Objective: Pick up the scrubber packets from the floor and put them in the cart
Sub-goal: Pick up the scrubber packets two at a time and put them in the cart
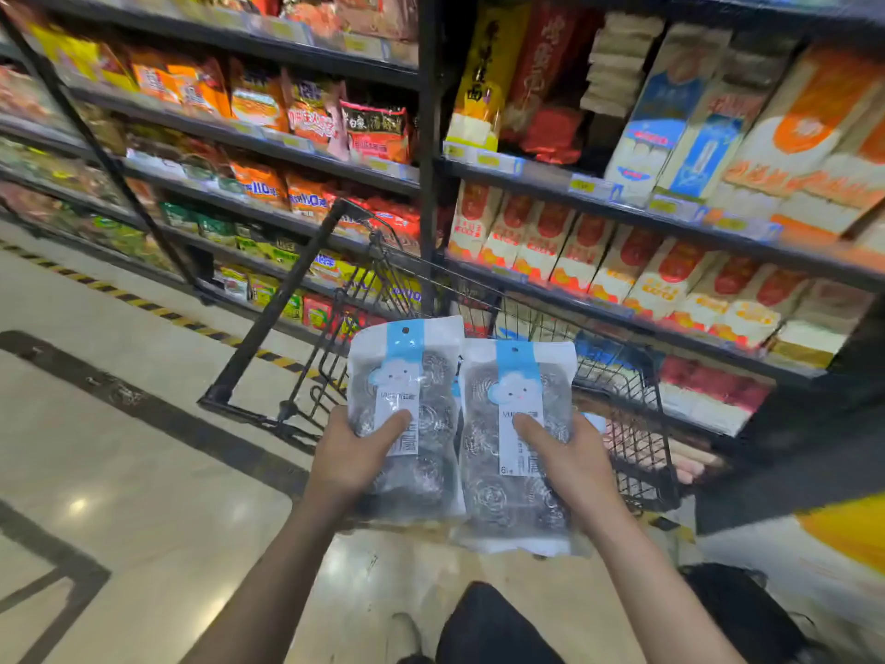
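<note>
The left hand's fingers point(390, 421) are clamped on one scrubber packet, thumb pressed across its paper label and the rest curled out of sight behind the bag. The right hand's fingers point(529, 431) grip a second packet the same way. Pinching each near its lower half leaves the top edge free and the face turned up, which looks suited to tipping both forward over the rim.

The left hand point(349, 460) holds the left packet point(407, 376) just before the near side of the cart point(622, 376). The right hand point(574, 464) holds the right packet point(517, 500) beside it, their inner edges touching. Both are off the floor and not yet inside the cart's wire basket.

Each clear bag shows coiled steel scrubbers under a blue header with a hang hole and a smiling cloud. The lettering below begins "VU" but blurs. The right label carries a "6" near its foot.

Beyond the cart, the shelves point(670, 218) hold noodle packs and boxes, with print too smeared to read.
</note>
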`<action>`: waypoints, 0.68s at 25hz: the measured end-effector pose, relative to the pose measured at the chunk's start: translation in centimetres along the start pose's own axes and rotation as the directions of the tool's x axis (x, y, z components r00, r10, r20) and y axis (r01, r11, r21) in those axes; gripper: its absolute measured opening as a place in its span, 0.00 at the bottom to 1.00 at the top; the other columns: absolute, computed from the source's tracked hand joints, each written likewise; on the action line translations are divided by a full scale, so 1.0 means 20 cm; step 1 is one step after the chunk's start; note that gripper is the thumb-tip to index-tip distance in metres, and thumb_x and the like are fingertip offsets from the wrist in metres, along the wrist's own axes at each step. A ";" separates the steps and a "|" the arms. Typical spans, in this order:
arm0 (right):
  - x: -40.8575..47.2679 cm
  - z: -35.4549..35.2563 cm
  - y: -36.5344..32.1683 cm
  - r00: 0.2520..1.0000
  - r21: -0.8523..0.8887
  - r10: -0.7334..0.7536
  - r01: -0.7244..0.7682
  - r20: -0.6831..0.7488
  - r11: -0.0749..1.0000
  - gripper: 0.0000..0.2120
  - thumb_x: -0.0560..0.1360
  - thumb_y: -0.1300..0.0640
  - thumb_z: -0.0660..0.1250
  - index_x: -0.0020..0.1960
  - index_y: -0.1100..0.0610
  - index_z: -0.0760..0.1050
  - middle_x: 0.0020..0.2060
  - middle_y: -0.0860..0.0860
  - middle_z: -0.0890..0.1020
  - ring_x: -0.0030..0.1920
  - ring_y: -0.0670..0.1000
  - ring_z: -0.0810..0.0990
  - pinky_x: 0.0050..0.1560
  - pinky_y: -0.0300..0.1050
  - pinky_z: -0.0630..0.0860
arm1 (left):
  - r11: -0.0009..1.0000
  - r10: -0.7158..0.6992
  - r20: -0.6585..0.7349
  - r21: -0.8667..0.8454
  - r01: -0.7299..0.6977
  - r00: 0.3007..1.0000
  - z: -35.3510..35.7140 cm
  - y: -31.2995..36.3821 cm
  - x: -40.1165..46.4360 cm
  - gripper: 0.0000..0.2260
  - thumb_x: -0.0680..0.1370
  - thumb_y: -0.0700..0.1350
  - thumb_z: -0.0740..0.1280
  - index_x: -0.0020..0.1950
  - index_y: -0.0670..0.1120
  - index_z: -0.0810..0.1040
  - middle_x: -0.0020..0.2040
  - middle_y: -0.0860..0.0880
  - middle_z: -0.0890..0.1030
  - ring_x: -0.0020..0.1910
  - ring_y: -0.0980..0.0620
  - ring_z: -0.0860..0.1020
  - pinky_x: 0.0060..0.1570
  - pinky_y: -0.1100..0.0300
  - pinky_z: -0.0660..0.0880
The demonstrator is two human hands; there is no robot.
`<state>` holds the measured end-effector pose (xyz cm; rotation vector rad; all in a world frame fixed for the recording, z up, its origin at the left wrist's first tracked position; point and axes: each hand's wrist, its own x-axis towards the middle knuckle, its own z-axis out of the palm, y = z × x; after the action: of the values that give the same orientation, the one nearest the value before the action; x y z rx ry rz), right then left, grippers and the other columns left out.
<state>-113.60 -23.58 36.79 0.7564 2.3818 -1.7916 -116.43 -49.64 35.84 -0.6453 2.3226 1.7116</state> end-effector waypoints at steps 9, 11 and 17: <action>0.74 0.18 0.13 0.980 0.005 0.186 -0.186 -0.066 0.982 0.33 0.69 0.34 0.76 0.64 0.56 0.78 0.57 0.48 0.85 0.59 0.53 0.84 0.61 0.53 0.80 | 0.981 -0.129 0.081 0.155 0.116 0.988 0.39 0.02 0.79 0.31 0.65 0.67 0.79 0.58 0.49 0.78 0.51 0.50 0.85 0.47 0.49 0.86 0.48 0.46 0.84; 0.88 0.21 0.19 0.966 -0.003 0.247 -0.248 -0.077 0.969 0.31 0.70 0.35 0.75 0.62 0.57 0.77 0.54 0.46 0.85 0.57 0.52 0.83 0.62 0.52 0.79 | 0.971 -0.164 0.113 0.194 0.140 0.980 0.50 -0.04 0.98 0.33 0.64 0.68 0.79 0.59 0.49 0.78 0.51 0.50 0.86 0.48 0.48 0.86 0.51 0.44 0.84; 1.35 0.33 0.56 0.901 -0.114 0.428 -0.434 -0.079 0.894 0.22 0.76 0.40 0.74 0.58 0.53 0.71 0.51 0.50 0.83 0.53 0.55 0.82 0.58 0.53 0.79 | 0.928 -0.318 0.177 0.259 0.268 0.931 0.88 -0.49 1.49 0.33 0.63 0.70 0.79 0.58 0.52 0.78 0.53 0.50 0.86 0.48 0.49 0.86 0.49 0.45 0.84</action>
<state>-134.23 -18.25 15.68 1.2118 2.1084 -1.4390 -140.35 -42.41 9.96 -0.6851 2.1045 1.2865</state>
